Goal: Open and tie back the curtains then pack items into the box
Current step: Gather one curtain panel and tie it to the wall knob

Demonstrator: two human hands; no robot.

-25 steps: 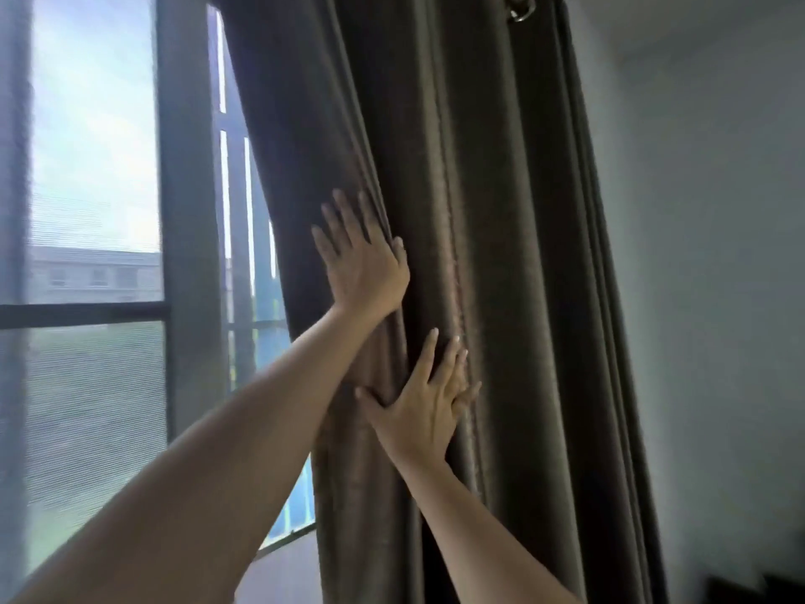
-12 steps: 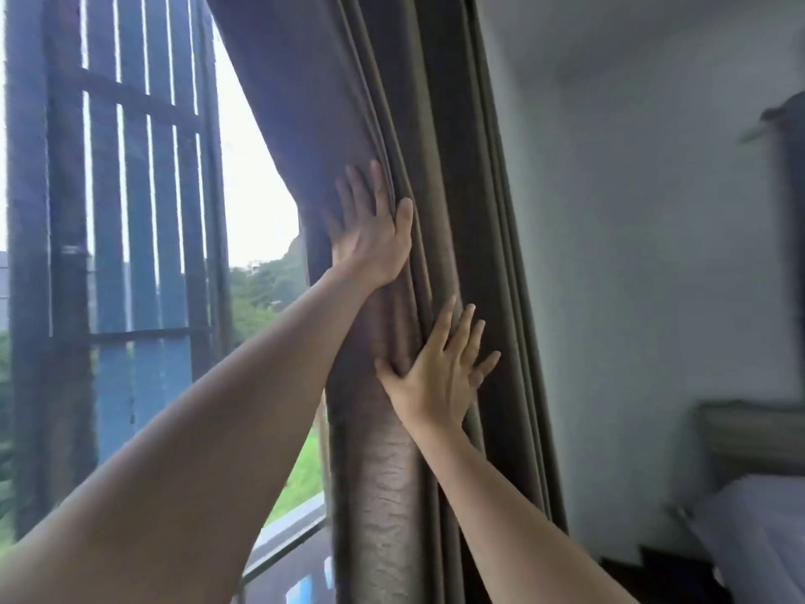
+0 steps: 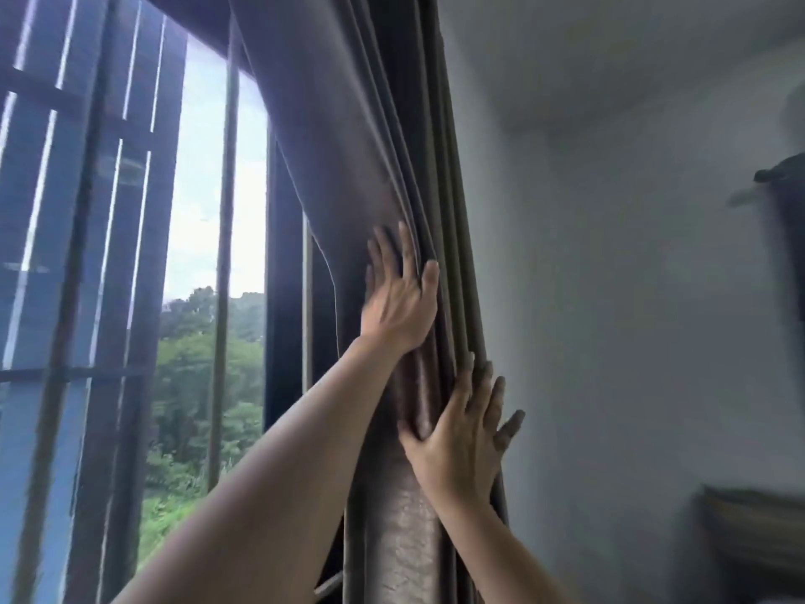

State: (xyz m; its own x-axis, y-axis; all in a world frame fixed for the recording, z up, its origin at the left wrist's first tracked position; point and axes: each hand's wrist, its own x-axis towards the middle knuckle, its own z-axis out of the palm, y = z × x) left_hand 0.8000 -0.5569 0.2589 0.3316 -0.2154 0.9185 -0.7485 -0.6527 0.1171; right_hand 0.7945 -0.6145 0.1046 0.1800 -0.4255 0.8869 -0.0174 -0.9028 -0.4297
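A dark brown curtain (image 3: 348,137) hangs bunched in folds beside the right wall. My left hand (image 3: 398,298) presses flat on the folds, fingers straight and pointing up. Lower and to the right, my right hand (image 3: 466,438) also lies flat against the gathered fabric, fingers spread at the curtain's right edge near the wall. No box or tie-back is in view.
The window (image 3: 196,211) to the left is uncovered, with dark vertical bars (image 3: 224,255) and green trees outside. A pale wall (image 3: 631,298) stands right of the curtain. A dark blurred object (image 3: 784,176) hangs at the far right, and furniture (image 3: 749,529) sits low right.
Both hands have pushed the curtain to the right toward the wall, bunching it tighter. More of the window now shows on the left.
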